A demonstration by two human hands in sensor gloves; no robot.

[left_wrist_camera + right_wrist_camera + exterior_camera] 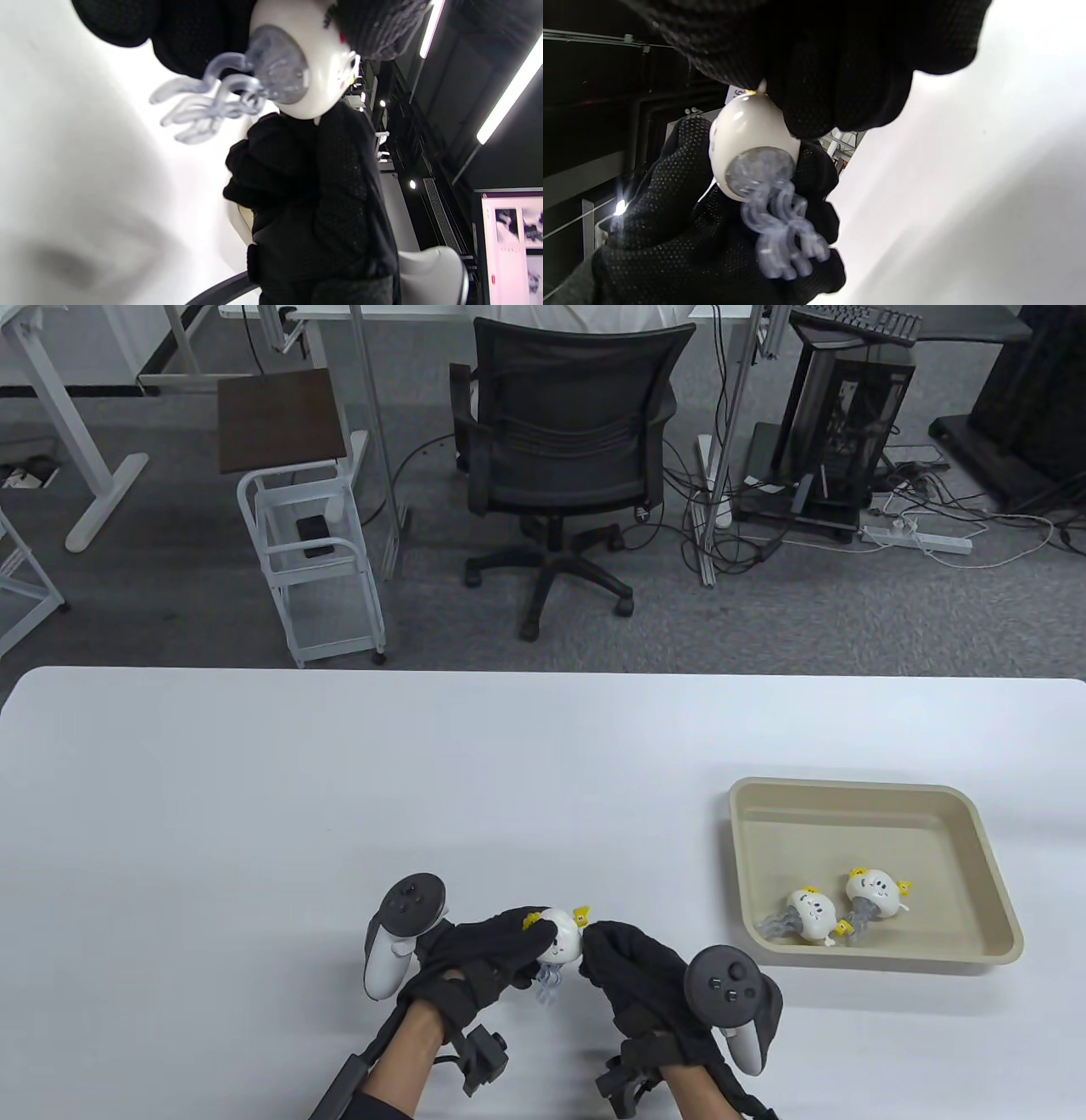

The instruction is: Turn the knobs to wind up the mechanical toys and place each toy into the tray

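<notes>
A white jellyfish toy (562,943) with yellow bows and clear tentacles (547,984) is held just above the table near its front edge. My left hand (516,940) grips its body from the left. My right hand (596,952) pinches at the toy's right side, where a small knob stub barely shows (316,120). The left wrist view shows the toy (309,72) from below, and so does the right wrist view, toy (742,131) with my right fingers (814,84) curled over it. Two more jellyfish toys (810,912) (874,891) lie in the beige tray (993,882) at the right.
The white table (339,814) stretches to the left and behind my hands. Beyond its far edge stand an office chair (564,432), a small white cart (310,551) and a computer tower (848,415) with cables on the floor.
</notes>
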